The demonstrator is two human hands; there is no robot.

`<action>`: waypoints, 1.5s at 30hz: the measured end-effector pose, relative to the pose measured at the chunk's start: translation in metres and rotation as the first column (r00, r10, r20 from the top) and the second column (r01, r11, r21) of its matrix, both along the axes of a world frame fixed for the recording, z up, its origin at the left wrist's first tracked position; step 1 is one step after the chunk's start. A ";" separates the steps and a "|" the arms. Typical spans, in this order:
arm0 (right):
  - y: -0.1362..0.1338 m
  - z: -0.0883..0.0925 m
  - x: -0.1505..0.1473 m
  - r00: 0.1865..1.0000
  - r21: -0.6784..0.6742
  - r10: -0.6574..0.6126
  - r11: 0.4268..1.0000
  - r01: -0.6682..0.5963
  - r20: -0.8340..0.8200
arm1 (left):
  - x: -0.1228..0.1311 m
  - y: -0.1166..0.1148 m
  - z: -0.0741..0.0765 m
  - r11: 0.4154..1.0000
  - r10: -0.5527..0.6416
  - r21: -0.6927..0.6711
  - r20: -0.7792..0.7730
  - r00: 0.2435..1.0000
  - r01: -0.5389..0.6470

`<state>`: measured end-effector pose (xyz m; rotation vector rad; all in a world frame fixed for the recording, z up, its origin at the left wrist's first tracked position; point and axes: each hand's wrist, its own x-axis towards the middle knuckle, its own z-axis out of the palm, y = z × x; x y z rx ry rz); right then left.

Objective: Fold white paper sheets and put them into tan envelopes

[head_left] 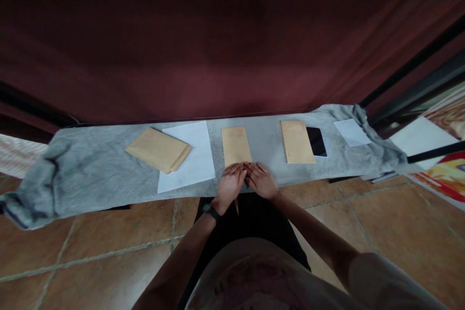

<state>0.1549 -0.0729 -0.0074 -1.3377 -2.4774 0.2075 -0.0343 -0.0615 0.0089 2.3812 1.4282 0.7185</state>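
A tan paper envelope lies upright across the middle of the bench, with a small reddish printed mark near its far end. My left hand and my right hand meet at its near end, by the bench's front edge. Both hands have their fingers bent and close together on the envelope, thumbs side by side. A narrow pointed bit of tan paper shows below them. What the fingertips pinch is partly hidden under the hands.
Grey cloth covers the narrow bench. On the left, a stack of envelopes overlaps white paper. To the right are more envelopes, a dark-screened phone or tablet and a white sheet. A dark red panel stands behind.
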 end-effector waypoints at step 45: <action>-0.004 -0.009 0.000 0.968 0.067 -0.017 0.997 0.035 -0.250 | 0.017 0.062 -0.017 0.959 0.271 -0.017 -0.222 0.937 -0.282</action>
